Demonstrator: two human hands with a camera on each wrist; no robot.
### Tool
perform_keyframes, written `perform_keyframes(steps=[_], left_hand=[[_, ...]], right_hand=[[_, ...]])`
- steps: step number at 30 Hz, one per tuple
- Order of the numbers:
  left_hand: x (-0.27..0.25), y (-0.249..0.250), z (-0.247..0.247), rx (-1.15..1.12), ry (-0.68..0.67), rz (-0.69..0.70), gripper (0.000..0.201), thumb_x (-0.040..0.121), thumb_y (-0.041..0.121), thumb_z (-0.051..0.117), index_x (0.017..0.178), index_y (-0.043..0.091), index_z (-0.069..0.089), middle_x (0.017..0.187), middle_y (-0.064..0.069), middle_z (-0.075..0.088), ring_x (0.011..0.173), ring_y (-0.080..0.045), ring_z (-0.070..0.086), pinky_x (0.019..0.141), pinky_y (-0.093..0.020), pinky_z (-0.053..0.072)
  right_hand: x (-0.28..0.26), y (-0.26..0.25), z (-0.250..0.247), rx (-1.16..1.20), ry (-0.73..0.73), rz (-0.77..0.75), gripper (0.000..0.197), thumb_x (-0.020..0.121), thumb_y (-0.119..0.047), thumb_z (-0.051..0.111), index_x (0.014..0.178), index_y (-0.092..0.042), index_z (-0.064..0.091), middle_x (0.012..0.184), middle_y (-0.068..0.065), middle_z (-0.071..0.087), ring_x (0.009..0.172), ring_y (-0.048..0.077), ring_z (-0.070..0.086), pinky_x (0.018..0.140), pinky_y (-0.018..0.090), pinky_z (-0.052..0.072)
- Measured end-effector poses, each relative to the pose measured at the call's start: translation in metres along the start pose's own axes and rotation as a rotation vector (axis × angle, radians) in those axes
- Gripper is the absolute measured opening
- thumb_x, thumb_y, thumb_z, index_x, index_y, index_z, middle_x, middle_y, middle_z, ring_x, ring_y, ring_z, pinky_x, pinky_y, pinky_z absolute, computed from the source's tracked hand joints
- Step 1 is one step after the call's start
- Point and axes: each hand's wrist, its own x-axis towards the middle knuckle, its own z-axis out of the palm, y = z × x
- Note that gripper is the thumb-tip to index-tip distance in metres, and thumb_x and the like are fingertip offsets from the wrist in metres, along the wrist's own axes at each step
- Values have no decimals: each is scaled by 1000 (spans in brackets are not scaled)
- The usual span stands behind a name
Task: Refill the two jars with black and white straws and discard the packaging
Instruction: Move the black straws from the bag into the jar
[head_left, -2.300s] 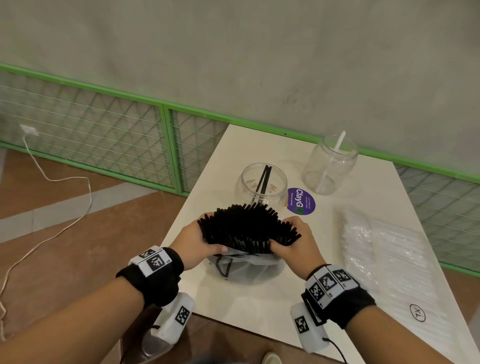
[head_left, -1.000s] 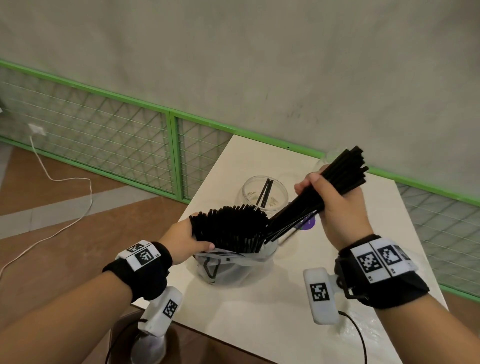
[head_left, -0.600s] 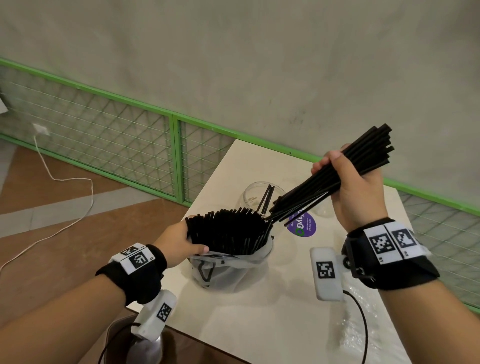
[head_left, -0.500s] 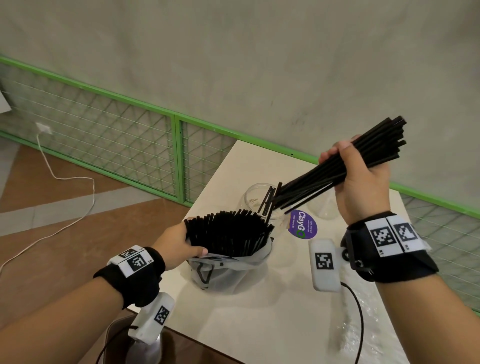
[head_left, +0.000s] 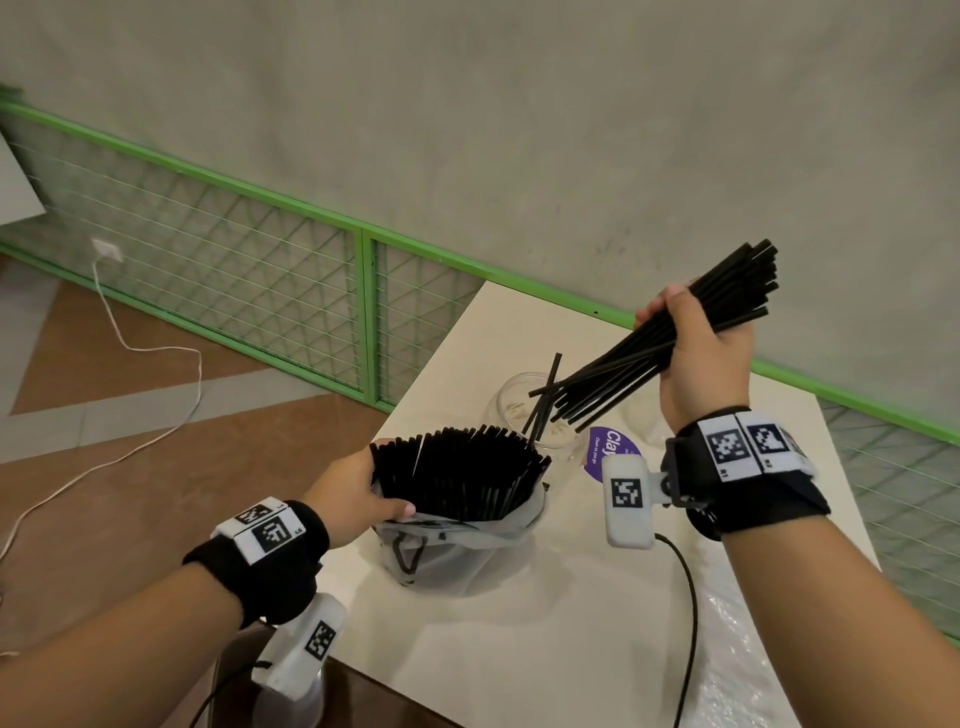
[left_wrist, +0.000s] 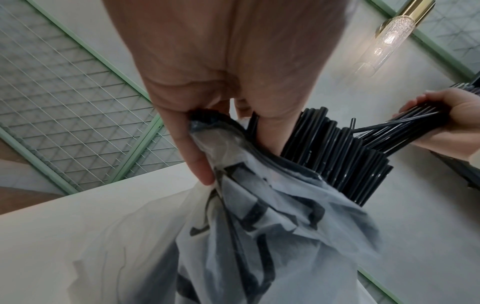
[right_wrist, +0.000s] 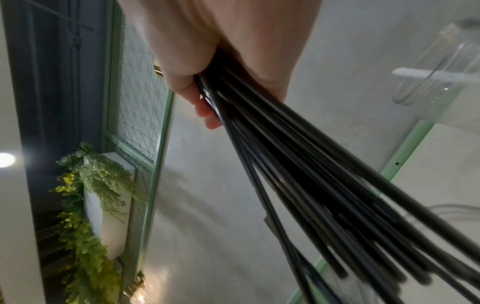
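My left hand (head_left: 358, 493) grips the rim of a clear plastic bag (head_left: 457, 556) that stands on the white table (head_left: 519, 649), packed with upright black straws (head_left: 462, 478). My right hand (head_left: 698, 358) holds a bundle of black straws (head_left: 623, 364) in a fist, tilted down to the left. The bundle's lower ends hang over the mouth of a glass jar (head_left: 511, 410) that holds a couple of black straws. In the right wrist view the bundle (right_wrist: 298, 174) fans out from my palm, and a second jar (right_wrist: 441, 67) with a white straw shows behind it.
A pack of white straws in clear wrap (head_left: 753, 665) lies at the table's right front. A purple round sticker (head_left: 605, 449) sits beside the near jar. A green mesh fence (head_left: 234, 291) and grey wall run behind the table; a white cable (head_left: 156, 374) trails on the floor.
My right hand has pulled a bundle of black straws out of the bag and lifted it up and to the right, its lower ends now over the near jar. My left hand still holds the bag.
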Motion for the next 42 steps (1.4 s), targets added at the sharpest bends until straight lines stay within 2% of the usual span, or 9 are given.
perform_keyframes(steps=[4, 11, 19, 26, 29, 32, 35, 38, 42], left_hand=[[1, 1, -1, -9, 3, 8, 55, 73, 14, 79, 114, 31, 48, 102, 12, 57, 100, -9, 53, 74, -12, 37], [2, -2, -1, -6, -2, -1, 56, 72, 15, 80, 119, 25, 53, 105, 8, 61, 100, -11, 55, 80, -19, 39], [-5, -5, -6, -26, 7, 7, 52, 71, 10, 80, 107, 34, 51, 97, 22, 58, 92, -1, 54, 69, -5, 37], [-12, -7, -9, -30, 19, 11, 55, 71, 9, 79, 96, 46, 47, 98, 22, 59, 90, 13, 50, 68, -4, 38], [-13, -8, -9, -32, 18, 7, 55, 71, 9, 79, 94, 46, 47, 97, 22, 58, 89, 14, 49, 68, -5, 37], [-13, -7, -8, -22, 15, 17, 56, 71, 9, 80, 93, 47, 45, 96, 23, 57, 88, 14, 48, 69, -4, 37], [-13, -6, -8, -23, 11, 24, 57, 71, 9, 80, 95, 47, 45, 96, 25, 56, 89, 9, 51, 70, -5, 37], [-14, -7, -7, -10, 11, 21, 58, 71, 10, 80, 105, 43, 47, 97, 25, 55, 98, -7, 55, 78, -15, 39], [-14, -8, -6, -8, -2, 49, 61, 70, 9, 80, 98, 50, 45, 102, 18, 60, 103, -10, 56, 85, -20, 41]], right_hand=[[2, -19, -3, 156, -33, 33, 16, 92, -5, 54, 78, -13, 54, 64, 1, 57, 62, 18, 57, 68, 34, 49], [11, -57, -12, 221, -30, -93, 18, 91, -7, 54, 75, -15, 55, 65, 0, 56, 63, 18, 57, 71, 34, 49], [5, 8, 5, -244, -90, -92, 31, 92, -17, 60, 67, -33, 70, 72, -5, 68, 81, 17, 64, 84, 35, 52], [2, 70, 5, -273, -62, 112, 6, 89, -17, 65, 89, -12, 61, 81, 4, 68, 79, 13, 67, 81, 34, 51], [1, 88, -8, -340, -49, 172, 15, 86, -22, 70, 96, -19, 59, 98, 6, 67, 97, 22, 65, 90, 36, 52], [2, 93, -18, -469, -113, 244, 45, 85, -27, 70, 123, -13, 51, 116, 3, 59, 116, 22, 55, 89, 22, 46], [1, 93, -28, -540, -49, 248, 84, 81, -41, 71, 147, -20, 25, 146, 5, 38, 133, 21, 37, 109, 38, 34], [-23, 81, -30, -516, 86, 62, 63, 86, -37, 67, 139, -20, 38, 133, 3, 47, 117, 16, 48, 96, 29, 40], [-63, 75, -12, -508, -248, 11, 39, 88, -30, 65, 124, -25, 51, 112, -8, 61, 99, 4, 54, 79, 23, 44]])
